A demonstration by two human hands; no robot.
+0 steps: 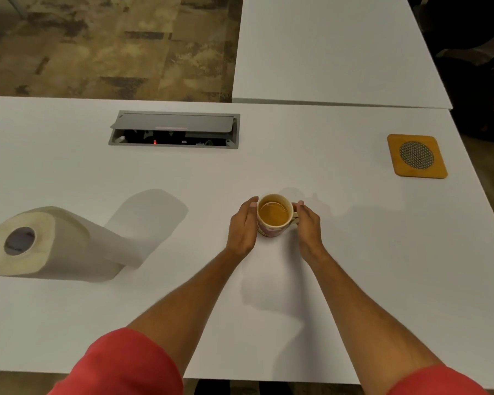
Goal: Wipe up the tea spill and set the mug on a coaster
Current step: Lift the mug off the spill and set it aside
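- Amber tea is sitting near the brim of the mug, which is standing upright on the white bench between your two hands.
- Your left hand is lying against the mug's left wall with fingers nearly straight, cupping rather than gripping it.
- Your right hand is curling in at the handle side; whether the fingers are actually closing on the handle, I cannot tell.
- The coaster is lying well beyond your right hand, further out and off to that side; the paper towel roll is lying on its side well off from your left hand, one sheet trailing loose.
- No spill is plainly showing on the bench from here.
- Risk, as I am judging it: with the tea this high, any tilt or quick lift is likely to be slopping more over the rim.
- A loose, open-palmed hold could be letting the mug slip or rotate during the long carry to the coaster.
- The open cable box beyond your left hand is exposing sockets; liquid travelling that way would be trouble.
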